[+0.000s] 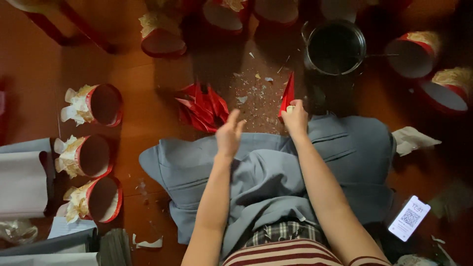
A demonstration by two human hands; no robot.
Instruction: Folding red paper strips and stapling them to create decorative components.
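Note:
My right hand [295, 118] grips the lower end of a narrow red paper strip [287, 93] that stands upright and tapers to a point. My left hand [229, 135] hovers with fingers apart and nothing in it, just right of a fanned pile of red paper strips [202, 106] on the brown floor. Both forearms reach out over my lap, which is covered in grey-blue cloth [266, 172]. Small paper scraps [253, 93] litter the floor between the pile and the held strip.
A dark metal pot [335, 47] sits beyond my right hand. Several red-rimmed paper cylinders lie around: three at the left [93, 155], others along the top and at the right [446, 91]. White sheets [22, 182] lie at far left, a white card [409, 217] at lower right.

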